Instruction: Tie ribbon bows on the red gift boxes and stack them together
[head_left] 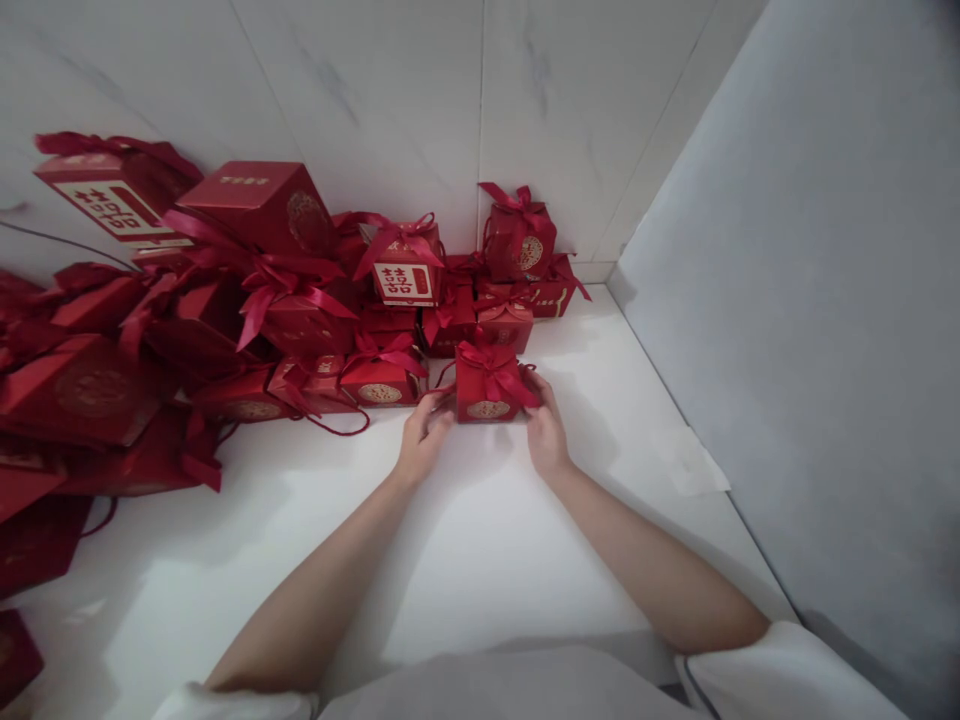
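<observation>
A red gift box (pixel 480 390) with a ribbon bow on top and a round gold emblem on its front rests on the white surface. My left hand (pixel 427 430) presses against its left side, and my right hand (pixel 546 425) is at its right side, so the box is gripped between both. The fingers on the far side are partly hidden. Just behind it sits another red box (pixel 504 325) with a bow. A box with a gold emblem (pixel 380 385) stands close to the left of my left hand.
Many similar red boxes (pixel 97 390) are piled along the left and back. One box (pixel 520 240) is stacked on others near the corner. A tiled wall (pixel 420 100) closes the back and a pale panel (pixel 810 300) the right. A whitish patch (pixel 694 460) lies by the panel.
</observation>
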